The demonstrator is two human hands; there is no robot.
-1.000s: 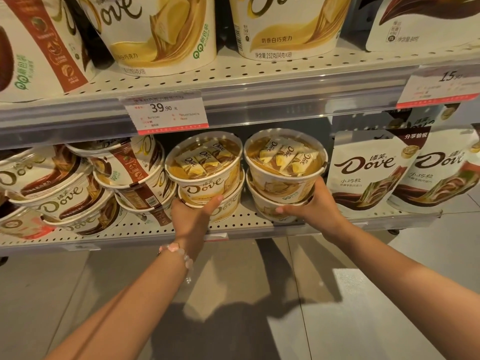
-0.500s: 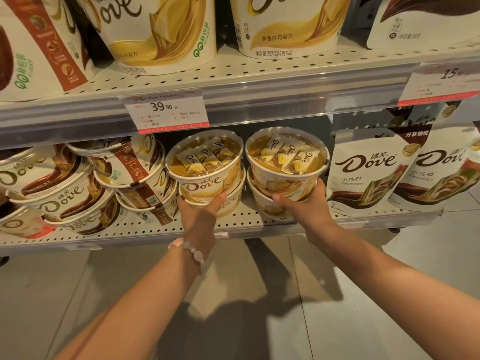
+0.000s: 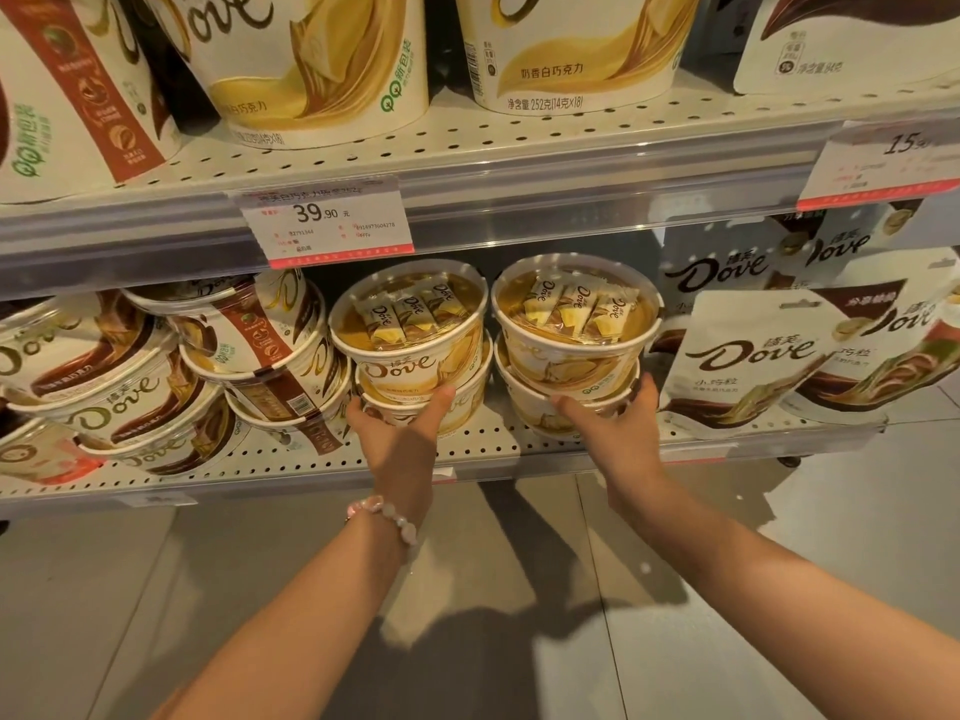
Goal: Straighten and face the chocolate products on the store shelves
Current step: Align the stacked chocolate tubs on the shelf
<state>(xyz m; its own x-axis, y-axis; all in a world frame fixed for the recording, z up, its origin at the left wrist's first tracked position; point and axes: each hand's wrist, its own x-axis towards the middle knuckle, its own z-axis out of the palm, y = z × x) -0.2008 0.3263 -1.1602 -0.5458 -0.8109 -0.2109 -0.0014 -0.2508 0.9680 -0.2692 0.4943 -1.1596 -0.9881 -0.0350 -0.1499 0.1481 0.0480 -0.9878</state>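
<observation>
Two stacks of yellow Dove chocolate tubs stand side by side on the lower shelf (image 3: 483,449). In the left stack the upper tub (image 3: 410,335) shows its Dove logo to the front. My left hand (image 3: 400,439) grips the lower tub (image 3: 470,402) beneath it, thumb on the front, fingers round the left side. On the right stack's upper tub (image 3: 571,319) no logo faces front. My right hand (image 3: 613,439) grips the lower tub (image 3: 530,407) of that stack, with the thumb in front and the fingers round its right side.
Brown Dove tubs (image 3: 130,387) lie tilted in a pile to the left. White Dove pouches (image 3: 753,356) stand to the right. Large tubs (image 3: 311,59) fill the upper shelf, with a 39.90 price tag (image 3: 327,220) on its edge. Below is grey floor.
Both hands stay on the two tub stacks. My right hand has slid slightly left along its stack, and my left hand slightly right. The tubs have barely moved.
</observation>
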